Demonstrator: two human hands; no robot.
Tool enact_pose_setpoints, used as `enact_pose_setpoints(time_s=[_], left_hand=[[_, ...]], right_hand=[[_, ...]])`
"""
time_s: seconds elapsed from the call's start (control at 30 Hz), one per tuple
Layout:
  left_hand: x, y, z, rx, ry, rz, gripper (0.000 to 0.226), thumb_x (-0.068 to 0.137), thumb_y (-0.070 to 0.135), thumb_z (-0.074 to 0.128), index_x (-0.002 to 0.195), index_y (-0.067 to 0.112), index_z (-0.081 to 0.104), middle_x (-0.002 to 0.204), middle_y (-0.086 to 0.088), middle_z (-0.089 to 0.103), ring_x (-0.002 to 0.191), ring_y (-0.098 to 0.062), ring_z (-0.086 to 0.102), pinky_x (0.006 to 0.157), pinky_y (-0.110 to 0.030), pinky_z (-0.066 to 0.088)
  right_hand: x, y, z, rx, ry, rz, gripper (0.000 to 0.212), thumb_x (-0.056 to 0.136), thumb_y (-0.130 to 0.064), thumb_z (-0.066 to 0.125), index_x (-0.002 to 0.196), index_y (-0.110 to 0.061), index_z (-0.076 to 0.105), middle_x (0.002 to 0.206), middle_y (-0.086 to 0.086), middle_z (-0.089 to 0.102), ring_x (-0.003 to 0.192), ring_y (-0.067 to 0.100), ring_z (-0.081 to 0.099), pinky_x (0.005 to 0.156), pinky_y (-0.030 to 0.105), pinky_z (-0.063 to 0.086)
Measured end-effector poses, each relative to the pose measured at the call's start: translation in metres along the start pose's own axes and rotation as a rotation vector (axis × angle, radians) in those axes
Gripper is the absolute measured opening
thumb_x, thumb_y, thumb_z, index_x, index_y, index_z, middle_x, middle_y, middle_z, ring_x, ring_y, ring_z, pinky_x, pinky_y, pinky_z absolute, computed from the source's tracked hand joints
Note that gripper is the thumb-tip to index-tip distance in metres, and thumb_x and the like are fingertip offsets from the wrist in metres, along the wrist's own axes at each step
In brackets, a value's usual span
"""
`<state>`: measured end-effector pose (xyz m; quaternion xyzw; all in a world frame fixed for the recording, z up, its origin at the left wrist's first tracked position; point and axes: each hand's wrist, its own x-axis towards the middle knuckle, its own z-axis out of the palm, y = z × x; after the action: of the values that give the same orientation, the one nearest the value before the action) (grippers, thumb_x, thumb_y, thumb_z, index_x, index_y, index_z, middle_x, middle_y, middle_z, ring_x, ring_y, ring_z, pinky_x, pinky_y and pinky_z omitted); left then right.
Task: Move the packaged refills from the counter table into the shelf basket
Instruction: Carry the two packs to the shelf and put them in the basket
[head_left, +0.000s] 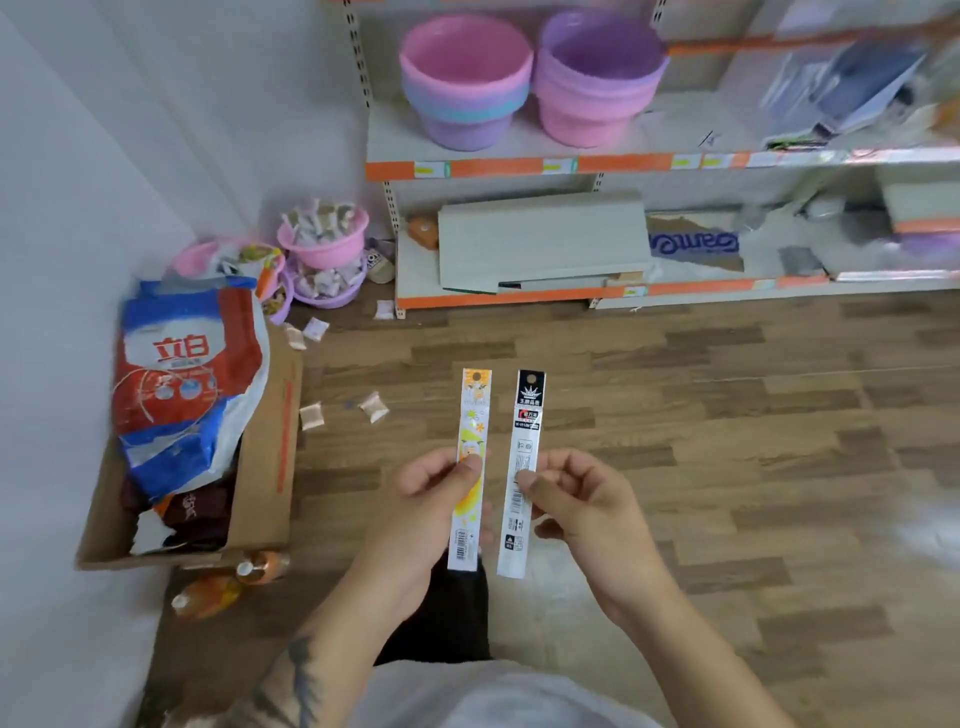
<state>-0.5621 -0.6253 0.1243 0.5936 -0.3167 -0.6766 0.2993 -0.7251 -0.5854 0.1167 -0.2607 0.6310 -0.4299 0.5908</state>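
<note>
From my head camera, my left hand (441, 480) pinches the orange refill pack (471, 457) and my right hand (571, 493) the black-topped refill pack (524, 467) — upright, side by side, apart over the wooden floor (727, 415) — so I should keep both pinches firm while turning toward the shelf (571, 166), where I can't make out the basket.

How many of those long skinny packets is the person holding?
2. The yellow-orange refill packet is pinched in the left hand, and the black-topped refill packet is pinched in the right hand. They are side by side, apart, over the wooden floor.
</note>
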Motion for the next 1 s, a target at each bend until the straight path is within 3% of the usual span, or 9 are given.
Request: enact_pose_setpoints(time_s=[0.2,0.4,0.6,0.77,0.9,1.0], left_hand=[[0.084,0.083,-0.001,-0.126,-0.082,-0.044,0.016,0.099,0.02,0.066,0.107,0.015,0.079,0.087,-0.005,0.076,0.071,-0.019,0.072,0.07,-0.042,0.064],[0.157,0.141,-0.014,-0.115,-0.08,-0.024,0.019,0.097,0.022,0.069,0.114,0.015,0.076,0.107,-0.016,0.075,0.079,-0.021,0.072,0.06,-0.031,0.059],[0.21,0.168,-0.008,-0.058,-0.114,-0.01,0.019,0.096,0.026,0.071,0.114,0.021,0.076,0.107,-0.007,0.077,0.092,-0.026,0.075,0.075,-0.039,0.061],[0.243,0.191,0.008,-0.037,-0.13,0.037,0.014,0.097,0.027,0.071,0.108,0.023,0.077,0.101,-0.007,0.076,0.085,-0.024,0.072,0.078,-0.044,0.058],[0.267,0.233,0.02,-0.033,-0.12,0.135,0.012,0.101,0.02,0.064,0.104,0.014,0.073,0.083,-0.008,0.07,0.061,-0.023,0.063,0.051,-0.033,0.053],[0.289,0.274,0.032,-0.014,-0.088,0.248,0.014,0.103,0.02,0.06,0.095,0.017,0.071,0.082,-0.009,0.069,0.055,-0.023,0.057,0.049,-0.032,0.049]], right_hand=[[0.084,-0.068,0.028,-0.087,0.075,0.028,0.006,0.096,-0.014,0.07,0.098,-0.008,0.072,0.094,0.017,0.075,0.075,0.019,0.064,0.07,0.033,0.049],[0.147,-0.121,0.057,-0.067,0.095,-0.01,0.006,0.097,-0.016,0.07,0.096,-0.011,0.072,0.097,0.018,0.074,0.077,0.019,0.066,0.07,0.032,0.05],[0.179,-0.142,0.063,-0.007,0.152,0.009,0.01,0.098,-0.017,0.069,0.098,-0.007,0.072,0.094,0.017,0.076,0.078,0.022,0.067,0.071,0.035,0.049],[0.209,-0.168,0.057,0.024,0.135,-0.022,0.012,0.099,-0.016,0.067,0.098,-0.004,0.07,0.096,0.021,0.075,0.078,0.026,0.065,0.07,0.034,0.047],[0.247,-0.201,0.052,0.05,0.116,-0.068,0.011,0.098,-0.013,0.068,0.093,-0.004,0.07,0.085,0.015,0.074,0.073,0.027,0.056,0.065,0.033,0.043],[0.284,-0.239,0.048,0.05,0.098,-0.129,0.015,0.097,-0.015,0.069,0.083,-0.011,0.074,0.076,0.013,0.067,0.072,0.025,0.052,0.066,0.035,0.041]])
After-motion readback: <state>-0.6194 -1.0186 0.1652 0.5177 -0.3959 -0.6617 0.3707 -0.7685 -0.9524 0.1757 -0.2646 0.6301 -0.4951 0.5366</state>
